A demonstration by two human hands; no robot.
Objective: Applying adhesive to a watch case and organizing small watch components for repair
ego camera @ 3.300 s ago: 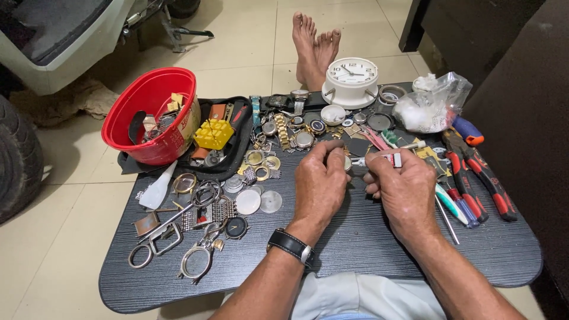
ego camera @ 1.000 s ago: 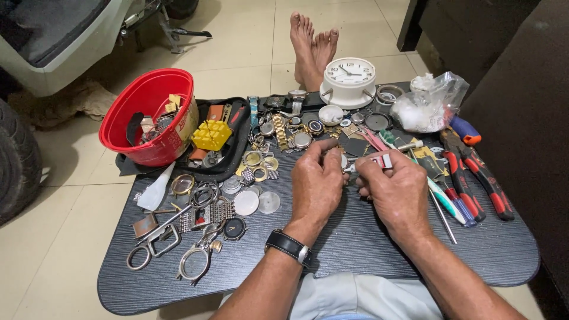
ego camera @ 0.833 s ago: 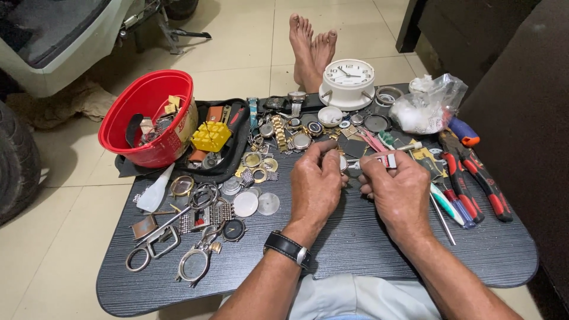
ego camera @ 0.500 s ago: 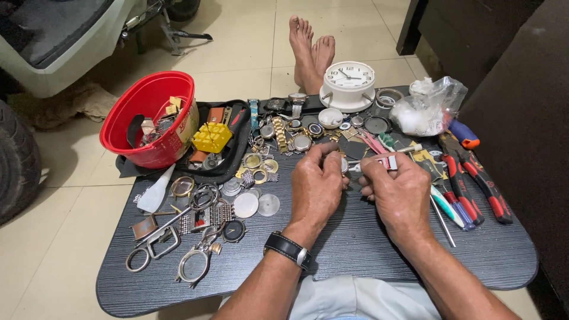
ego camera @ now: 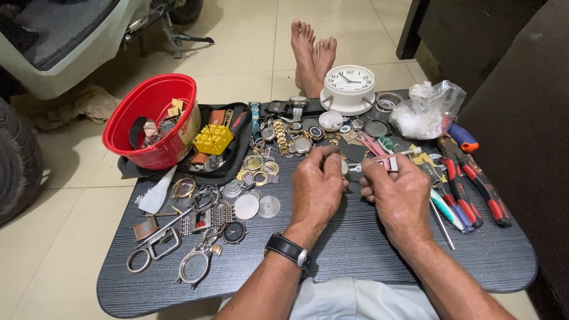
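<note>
- Left hand point(ego camera: 318, 189) curled shut over a small round watch case point(ego camera: 344, 168); only a sliver of metal shows past the fingers. Held up off the bench point(ego camera: 367, 255), near its middle, probably so it can be turned and braced.
- Right hand point(ego camera: 398, 192) pinched closed on a small silver tool with a red mark point(ego camera: 385, 163), tip aimed at the case. The hands nearly touch; that closeness likely steadies fine work.
- Red plastic tub point(ego camera: 153, 118) at far left: a mixed load of straps and small parts, some yellowish bits at the rim; exact contents cannot be told.
- Black open pouch point(ego camera: 228, 157) beside and partly under the tub: holds a yellow block holder point(ego camera: 213, 138) and dark tools.
- Clear plastic bag point(ego camera: 428, 109) at far right, with white stuff inside.
- Loose watch cases and rings point(ego camera: 249, 198) spread left of the hands, flat and within reach.
- Red-handled pliers and screwdrivers point(ego camera: 468, 186) lie in a row at the right hand's side.
- White table clock point(ego camera: 349, 88) stands upright at the far edge.
</note>
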